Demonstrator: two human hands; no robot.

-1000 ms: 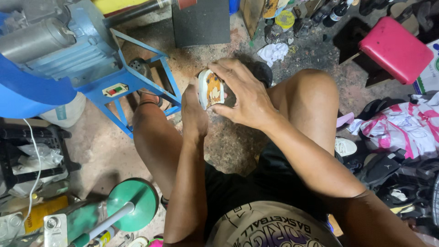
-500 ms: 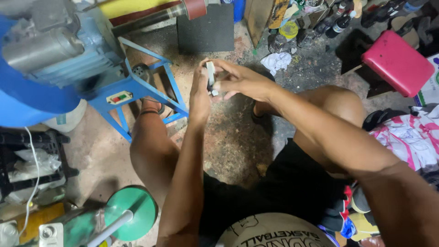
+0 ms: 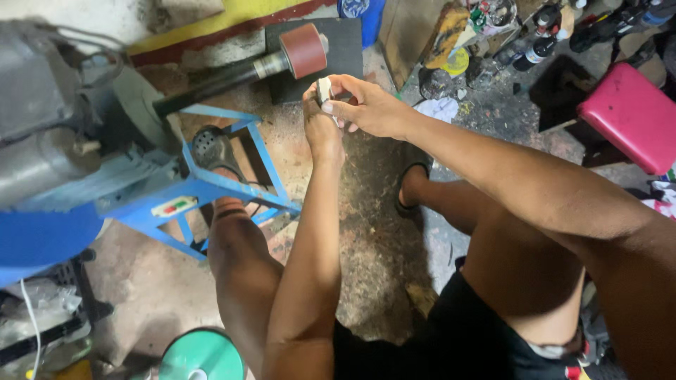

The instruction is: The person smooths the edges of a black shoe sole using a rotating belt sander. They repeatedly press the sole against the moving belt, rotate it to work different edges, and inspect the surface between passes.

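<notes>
Moved: both hands have risen from knee level and now sit just beside the red sanding drum (image 3: 303, 49), with the small pale workpiece (image 3: 324, 89) turned edge-on where half a second ago its flat face showed.
Workpiece: a thin, light-coloured piece held upright between the two hands, close to the drum but apart from it.
Right hand: the right hand (image 3: 370, 109) pinches the workpiece from the side, its fingers (image 3: 336, 107) pressed together on the edge.
Left hand: the left hand (image 3: 322, 130) braces it from below, fingers closed around the lower part.
Machine: drum on a dark shaft (image 3: 211, 77), run from a grey motor on a blue steel frame (image 3: 232, 190).
Setting: seated person, bare knees apart, dusty concrete floor (image 3: 373, 232), sandalled foot (image 3: 412, 190), pink stool (image 3: 627, 112), cluttered bottles (image 3: 539, 42).
Risk, fingertips: the grip leaves little of the piece clear, so fingertips could likely meet the abrasive first.
Risk, snatch: a light pinch on so thin a piece may let the drum fling it away.
Risk, dust: nothing guards the drum, so grit would probably fly toward the face.
</notes>
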